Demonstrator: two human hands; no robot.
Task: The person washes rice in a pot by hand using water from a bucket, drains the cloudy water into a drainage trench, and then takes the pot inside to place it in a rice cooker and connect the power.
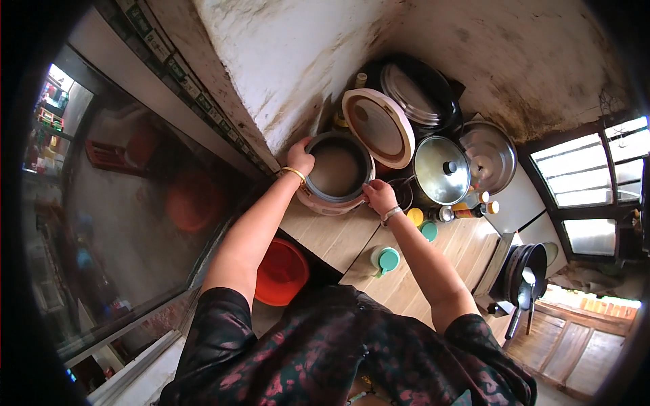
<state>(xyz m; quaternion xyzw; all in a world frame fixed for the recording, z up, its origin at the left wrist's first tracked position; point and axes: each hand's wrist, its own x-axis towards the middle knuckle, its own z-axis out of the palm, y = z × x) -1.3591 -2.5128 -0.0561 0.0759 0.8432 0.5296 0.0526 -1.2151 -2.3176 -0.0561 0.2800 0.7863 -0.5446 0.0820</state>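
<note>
A rice cooker (pixel 330 207) stands on the wood-patterned counter with its lid (pixel 380 127) raised behind it. Its grey inner pot (pixel 311 190) holds cloudy liquid (pixel 335 170); what lies under the surface cannot be made out. My left hand (pixel 301 158) grips the pot's rim on the left side, the fingers partly hidden. On the opposite side, my right hand (pixel 380 195) pinches the same rim between thumb and fingers. The pot sits in or just above the cooker body; I cannot tell whether it is lifted.
A pot with a glass lid (pixel 441 170) is right of the cooker, with a large metal basin (pixel 487 155) behind. Seasoning bottles (pixel 469 210) and a green-lidded jar (pixel 386 259) stand on the counter (pixel 325 238). A red basin (pixel 282 274) lies below. Pans (pixel 528 274) stand far right.
</note>
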